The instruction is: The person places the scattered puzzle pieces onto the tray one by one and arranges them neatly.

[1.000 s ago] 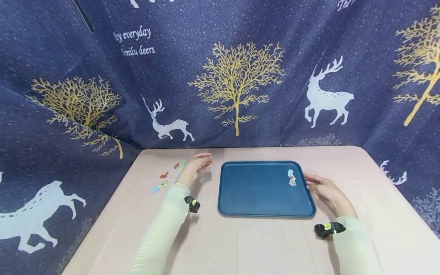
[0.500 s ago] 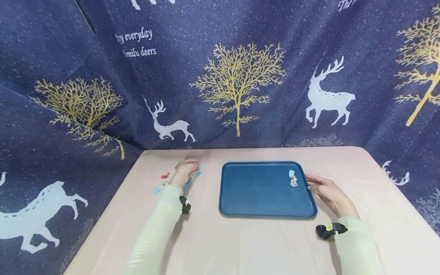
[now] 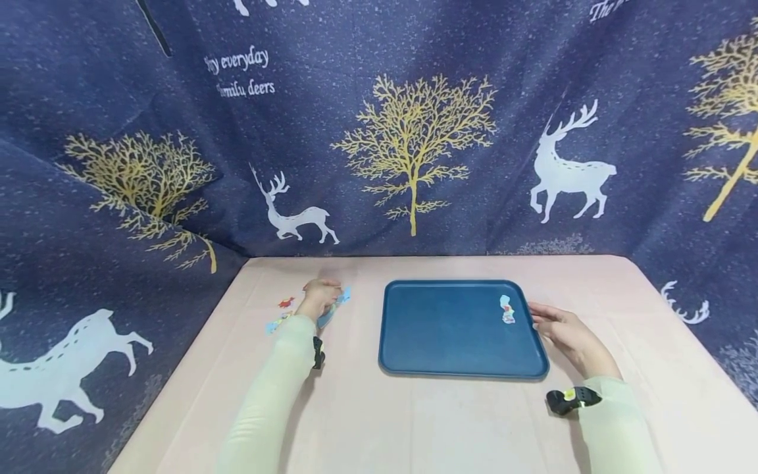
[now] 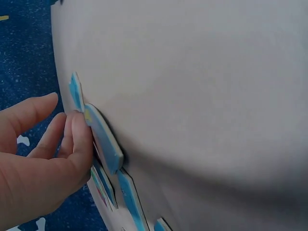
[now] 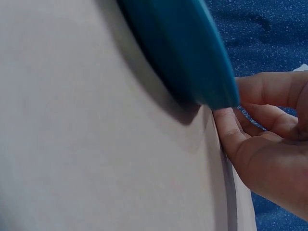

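At the left of the table my left hand (image 3: 322, 294) is over a cluster of flat printed puzzle pieces. In the left wrist view its thumb touches or lies right beside a blue puzzle piece (image 4: 106, 137), with the index finger held apart; no firm grip shows. A light blue piece (image 3: 346, 294) pokes out past the fingers, while others are partly hidden under the hand. My right hand (image 3: 571, 336) rests its fingertips along the right edge of the dark blue tray (image 3: 444, 336). Small puzzle pieces (image 3: 507, 309) lie in a column near that edge, inside the tray.
A red piece (image 3: 287, 303) and a yellow-and-blue piece (image 3: 277, 324) lie left of my left hand. Pale pink cloth (image 3: 450, 421) covers the table. A dark blue curtain (image 3: 367, 39) with deer and trees hangs at its back edge.
My left hand has moved leftward and down, away from the space beside the tray, onto the puzzle pieces. The right hand keeps its place at the tray's edge.
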The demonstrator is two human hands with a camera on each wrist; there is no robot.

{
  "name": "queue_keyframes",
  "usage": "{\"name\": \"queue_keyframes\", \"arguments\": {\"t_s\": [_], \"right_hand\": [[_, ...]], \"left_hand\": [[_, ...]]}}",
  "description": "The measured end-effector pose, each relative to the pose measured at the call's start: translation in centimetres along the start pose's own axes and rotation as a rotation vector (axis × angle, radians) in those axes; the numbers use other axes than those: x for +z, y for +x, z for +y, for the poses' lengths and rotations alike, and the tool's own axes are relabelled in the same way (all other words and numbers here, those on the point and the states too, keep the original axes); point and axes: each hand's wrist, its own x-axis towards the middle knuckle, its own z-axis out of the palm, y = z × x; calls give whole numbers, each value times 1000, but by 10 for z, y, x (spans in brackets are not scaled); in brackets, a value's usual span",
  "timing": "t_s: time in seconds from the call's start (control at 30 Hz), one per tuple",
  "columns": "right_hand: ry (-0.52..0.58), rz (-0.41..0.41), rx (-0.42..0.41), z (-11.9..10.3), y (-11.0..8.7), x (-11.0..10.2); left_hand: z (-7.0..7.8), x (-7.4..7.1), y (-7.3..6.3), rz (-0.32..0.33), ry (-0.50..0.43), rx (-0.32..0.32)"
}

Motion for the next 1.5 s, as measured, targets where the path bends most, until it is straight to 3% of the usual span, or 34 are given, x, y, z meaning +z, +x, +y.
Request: {"name": "queue_keyframes", "arguments": {"t_s": [0.17,0.4,0.73,1.0,1.27,1.37,1.5], "right_hand": [[-6,5,7,0,-1,-1],[-22,5,-9,-2,0,-3],[-20,8,-6,-2,0,-2],[-20,10,6,2,2,-1],[-26,11,-22,1,1,-2],[-29,25,-30,1,1,-2],[-22,25,-29,1,1,-1]], "left_hand": [[-2,4,-1,14,67,59],[0,8,-2,-20,173,148],[4,9,-1,-4,276,164],[3,9,0,-23,263,136],[2,11,0,25,254,168],[1,12,0,31,197,160],[4,13,-1,4,47,129]]}}
